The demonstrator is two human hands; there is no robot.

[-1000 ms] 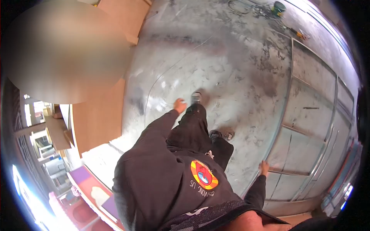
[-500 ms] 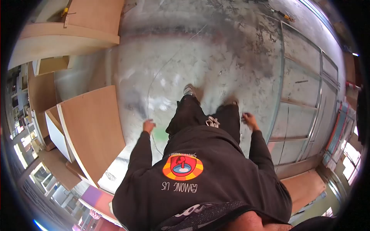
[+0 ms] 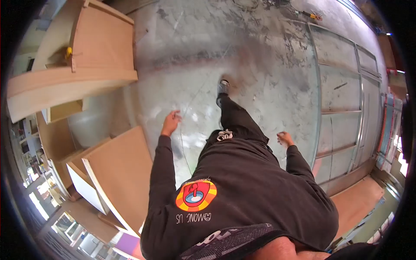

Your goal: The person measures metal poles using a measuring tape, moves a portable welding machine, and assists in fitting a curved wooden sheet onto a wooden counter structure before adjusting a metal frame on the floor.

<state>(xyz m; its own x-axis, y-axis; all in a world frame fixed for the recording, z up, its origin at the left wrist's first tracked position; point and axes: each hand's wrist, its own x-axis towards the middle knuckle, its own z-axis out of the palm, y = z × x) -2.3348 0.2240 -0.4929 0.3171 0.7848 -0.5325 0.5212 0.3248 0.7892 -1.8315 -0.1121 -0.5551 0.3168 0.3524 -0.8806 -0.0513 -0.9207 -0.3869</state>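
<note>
My left hand (image 3: 171,123) hangs out in front of me over the grey floor, its fingers loosely bent and apart, with nothing visible in it. Lower on the other side, my right hand (image 3: 284,139) also hangs free beside my hip. Its fingers are slightly curled and apart, and I see no object in them. Nearest my left arm is a brown wooden panel (image 3: 123,177) with a pale edge, not touched by the hand. One shoe (image 3: 223,86) is planted ahead of me on the floor.
A wooden cabinet-like piece (image 3: 104,39) stands front left, with a yellow object (image 3: 68,53) on it. Along the right lies a metal frame (image 3: 318,86) on the floor. A thin cord (image 3: 182,143) runs across the floor. A yellow-handled tool (image 3: 315,17) lies far right.
My left hand has swung forward and up in the view; my right hand has shifted slightly. One foot has stepped ahead, and the wooden pieces at left have moved lower in view.
</note>
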